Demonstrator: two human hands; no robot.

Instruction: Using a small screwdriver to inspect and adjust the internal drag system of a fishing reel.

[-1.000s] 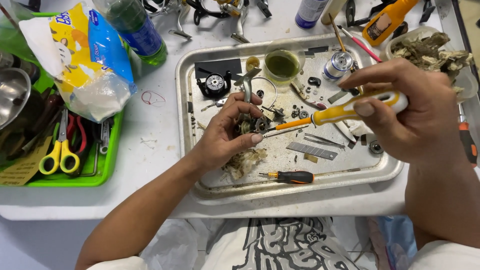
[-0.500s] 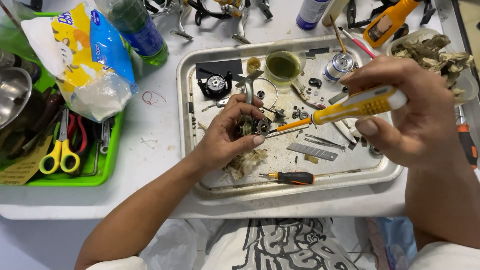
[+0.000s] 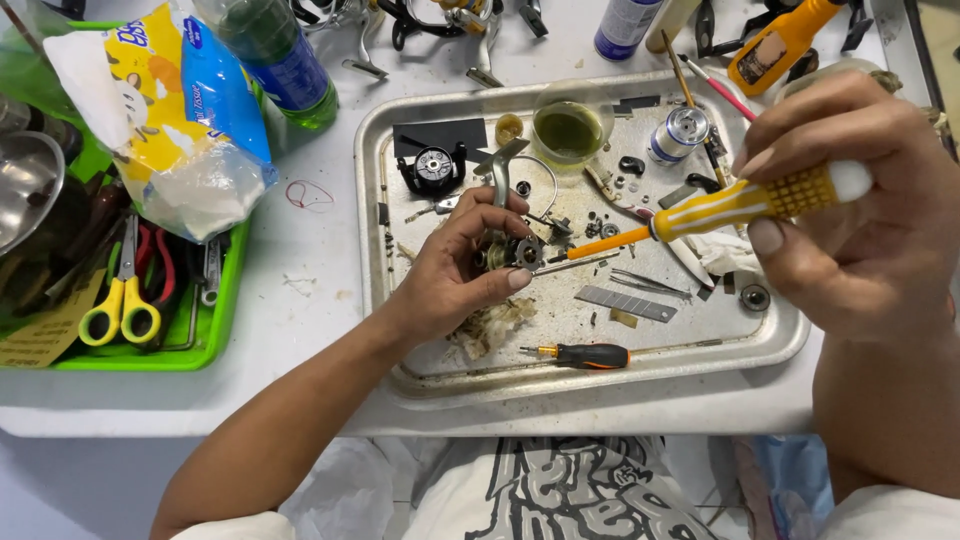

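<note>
Over a metal tray (image 3: 770,350), my left hand (image 3: 455,270) grips a small dirty metal mechanism with gears (image 3: 512,252). My right hand (image 3: 850,210) holds a yellow-handled screwdriver (image 3: 730,205) whose orange shaft points left, its tip touching the mechanism. Small screws, springs and metal strips lie scattered on the tray around the hands.
A small black-and-orange screwdriver (image 3: 585,355) lies at the tray's front. A black round part (image 3: 432,165), a cup of greenish liquid (image 3: 568,130) and a small can (image 3: 680,132) sit at the tray's back. A green bin (image 3: 215,330) with yellow scissors (image 3: 122,305) stands left, with a bag (image 3: 170,110) and a bottle (image 3: 275,60).
My right hand has shifted slightly up and right with the screwdriver, its tip staying at the mechanism. The left hand keeps its grip.
</note>
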